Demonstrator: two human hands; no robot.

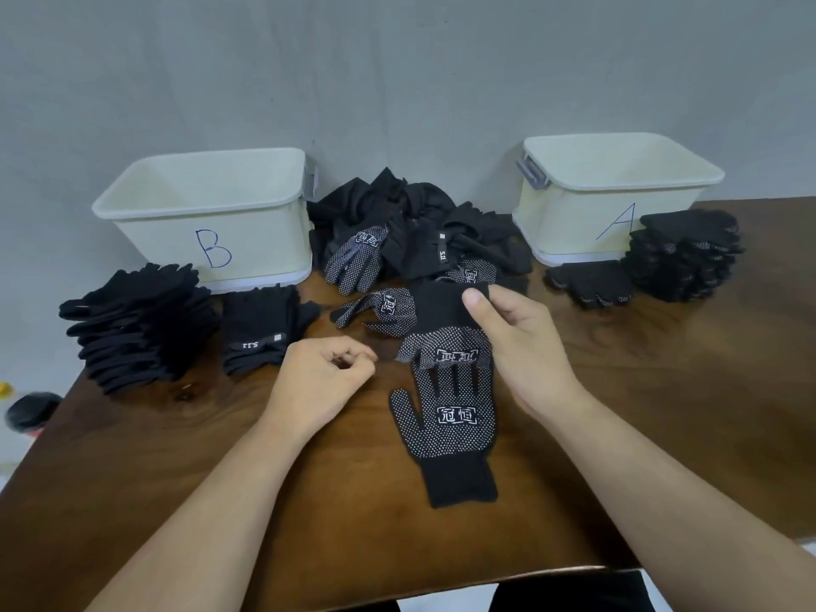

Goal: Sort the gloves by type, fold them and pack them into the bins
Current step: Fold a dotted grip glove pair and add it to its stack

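Black dotted glove (441, 333) hangs from the right hand (521, 346), whose thumb and fingers pinch its cuff. Its fingers droop onto the fingertips of a second glove (446, 421), which lies flat on the wooden table (662, 390), dots up, cuff toward the person. The left hand (322, 373) hovers just left of both, fingers curled in against the thumb, holding nothing. Farther back a loose pile (410, 223) of mixed gloves lies between bin B (212, 201) on the left and bin A (618, 170) on the right. A third glove (375, 309), also dotted, lies crumpled just in front of the pile. Before bin B stands a plain stack (137, 329), with a folded glove (260, 329) labelled 5.11 beside it. Before bin A stands a dotted stack (684, 258), with a small heap (591, 282) just to its left.
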